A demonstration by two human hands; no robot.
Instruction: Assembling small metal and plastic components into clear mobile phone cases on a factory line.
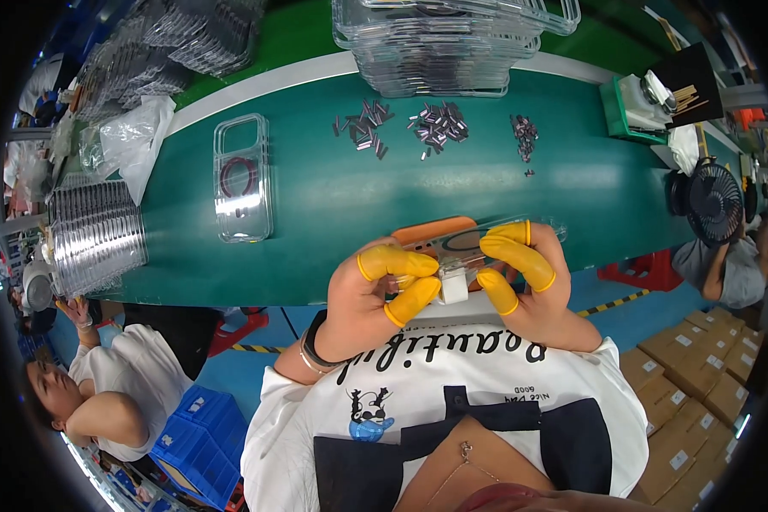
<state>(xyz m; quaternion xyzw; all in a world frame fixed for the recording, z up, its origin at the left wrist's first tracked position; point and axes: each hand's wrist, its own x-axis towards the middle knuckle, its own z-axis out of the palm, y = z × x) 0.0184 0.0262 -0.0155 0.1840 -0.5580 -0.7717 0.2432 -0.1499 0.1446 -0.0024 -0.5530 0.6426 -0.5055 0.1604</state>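
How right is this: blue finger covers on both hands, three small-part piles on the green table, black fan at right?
Colour is wrong: the head view shows yellow finger covers on the left hand and right hand. The three small-part piles on the green table and black fan at right stand.

Clear phone case (464, 241): was partly hidden behind the left hand (371, 286) and the right hand (531, 273).
Orange item (431, 229): was largely covered by hands and case; its kind could not be told.
White block (455, 288): its left edge was masked by fingertips.
Clear-case stack (439, 55): ran off the upper edge.
Rightmost dark heap (524, 136): bits were too small to identify.
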